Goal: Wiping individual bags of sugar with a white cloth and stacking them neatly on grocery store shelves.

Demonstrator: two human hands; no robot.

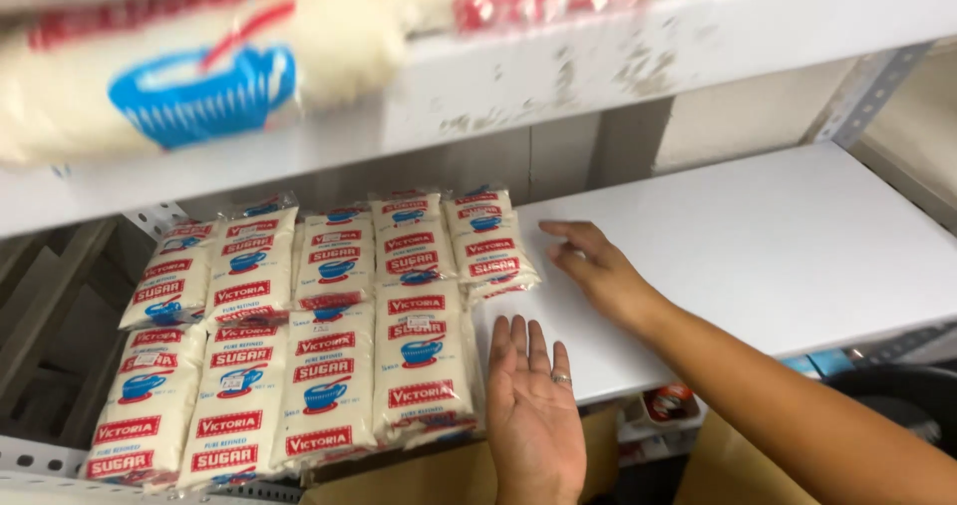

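Squaring up sugar bags (329,336) on a white shelf (778,246).
Left hand (533,405), spread flat, is pressing the bags' right edge; right hand (598,266) is resting open beside them. Front bags, overhanging the shelf lip, could slide off.

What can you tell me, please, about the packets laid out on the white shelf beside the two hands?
The packets are soft, clear plastic bags of white granules, printed with red bands and a blue cup picture. They lie flat in neat overlapping rows on the left part of the white shelf, sealed and full. The left hand, palm up with a ring, rests against the right edge of the front row. The right hand lies flat on the shelf by the back row, close to its end packet; contact is unclear.
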